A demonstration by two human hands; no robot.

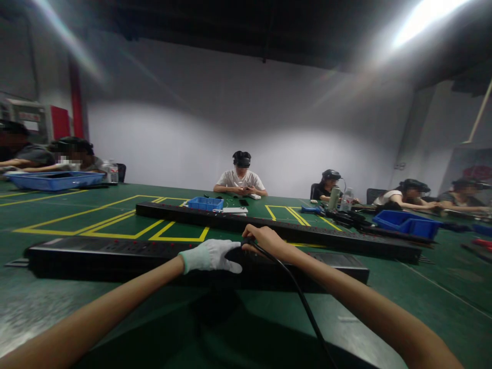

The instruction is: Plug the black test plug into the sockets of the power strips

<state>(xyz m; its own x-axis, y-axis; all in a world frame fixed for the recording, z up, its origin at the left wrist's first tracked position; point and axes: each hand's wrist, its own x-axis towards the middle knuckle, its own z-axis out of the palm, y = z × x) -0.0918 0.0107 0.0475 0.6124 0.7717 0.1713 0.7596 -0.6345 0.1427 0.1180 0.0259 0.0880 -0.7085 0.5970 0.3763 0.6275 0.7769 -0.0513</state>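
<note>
From the head view, the right hand [265, 242] is closed around the dark end of a cable [298, 287], over the middle of the near strip [103, 260], which lies lengthwise toward the near edge of the worktop [434, 287]. The gloved left hand [211, 255] is at the strip, thumb and fingers spread; whether it grips anything, I cannot tell. The cable's drag toward that edge could pull its end askew; too light a left hand could let the strip slide.
</note>
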